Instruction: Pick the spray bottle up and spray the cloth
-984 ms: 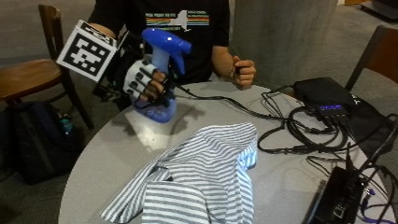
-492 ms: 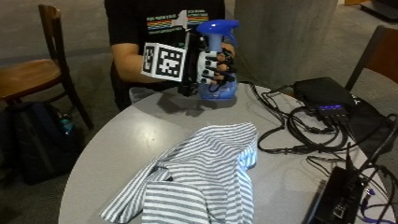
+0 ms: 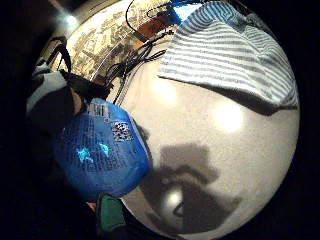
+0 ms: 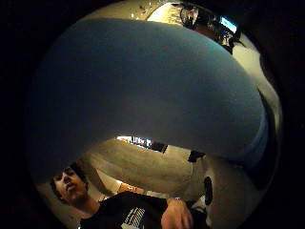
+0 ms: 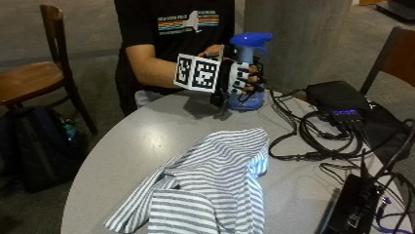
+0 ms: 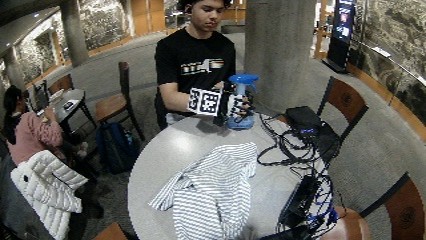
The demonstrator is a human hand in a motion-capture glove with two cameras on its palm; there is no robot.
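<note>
Spray bottle (image 5: 246,73) gripped upright, upper middle of frame, near surface (image 5: 129,146) edge | right hand (image 5: 236,80) fingers wrapped round it | pickup looks done | striped cloth (image 5: 207,190) lower center, no spray seen yet

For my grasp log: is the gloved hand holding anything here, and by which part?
Yes. The gloved right hand grips the blue spray bottle, fingers wrapped round its body below the trigger head. The striped cloth lies untouched on the table.

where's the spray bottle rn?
Outside view: the bottle is in the gloved right hand over the table's far edge, beyond the striped cloth.
</note>
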